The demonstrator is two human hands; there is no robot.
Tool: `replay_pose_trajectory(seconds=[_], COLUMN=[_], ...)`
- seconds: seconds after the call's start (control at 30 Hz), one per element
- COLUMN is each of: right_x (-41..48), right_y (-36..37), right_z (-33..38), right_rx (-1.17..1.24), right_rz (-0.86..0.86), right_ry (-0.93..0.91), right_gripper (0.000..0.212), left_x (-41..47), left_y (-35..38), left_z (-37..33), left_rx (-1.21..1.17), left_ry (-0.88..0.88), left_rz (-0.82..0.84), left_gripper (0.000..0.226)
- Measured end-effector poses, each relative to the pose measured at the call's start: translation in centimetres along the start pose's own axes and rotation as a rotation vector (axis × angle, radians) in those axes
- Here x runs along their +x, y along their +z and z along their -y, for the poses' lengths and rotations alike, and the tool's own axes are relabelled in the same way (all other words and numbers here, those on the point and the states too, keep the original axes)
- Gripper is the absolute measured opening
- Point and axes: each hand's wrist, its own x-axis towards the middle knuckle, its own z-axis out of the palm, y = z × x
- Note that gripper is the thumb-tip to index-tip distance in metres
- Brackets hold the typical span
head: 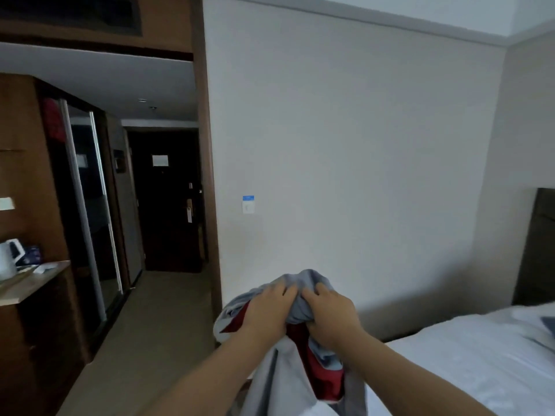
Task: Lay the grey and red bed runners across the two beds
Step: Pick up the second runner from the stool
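Bed runner [279, 379]: is hanging bunched from both hands at the left edge of the bed [480, 355], not yet laid across it; whether its lower end is touching the bed cannot be told.
Runner's look: grey cloth is showing on the outside, with deep red panels showing in the folds between and below the hands; the cloth is crumpled, not spread.
Left hand [267, 310]: is gripping the gathered top of the runner, fingers curled into the grey cloth, left of the bed.
Right hand [330, 316]: is gripping the same bunch just beside the left hand, fingers curled into the cloth, on the side nearer the bed.
Bed: is lying under white linen, with a dark headboard [537, 250] standing at its far right end.
Wall switch [248, 204]: is sitting on the pale wall beyond the bed's left edge, carrying a blue label; the writing is too small to read.
Counter [33, 283]: is standing far left of the bed, carrying a white kettle [6, 262] and a blue packet [33, 255]; what the kettle is holding cannot be seen.
Mirrored sliding door [87, 205]: is standing past the counter, well left of the bed.
Entrance door [168, 205]: is standing farthest from the bed, at the corridor's end, bearing a white notice [160, 160] too blurred to read.
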Motion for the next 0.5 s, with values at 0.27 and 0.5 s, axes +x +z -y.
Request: replay_pose_trajectory(seconds=[0.27,0.5], right_x=[-0.8,-5.4], right_y=[4.0,2.7], right_z=[-15.4,-25.6], right_rx=[-0.071,-0.232], right_rz=[0.066,0.072], right_ry=[0.413,0.803], right_gripper=[0.040,0.045], left_x=[15.2,24.7], left_y=[8.2,12.5], left_z=[-10.8,-24.1], left_rx=[-0.175,-0.406], left_ry=[0.412,0.814], left_rz=[-0.031,-0.087], left_gripper=[0.039,0.042])
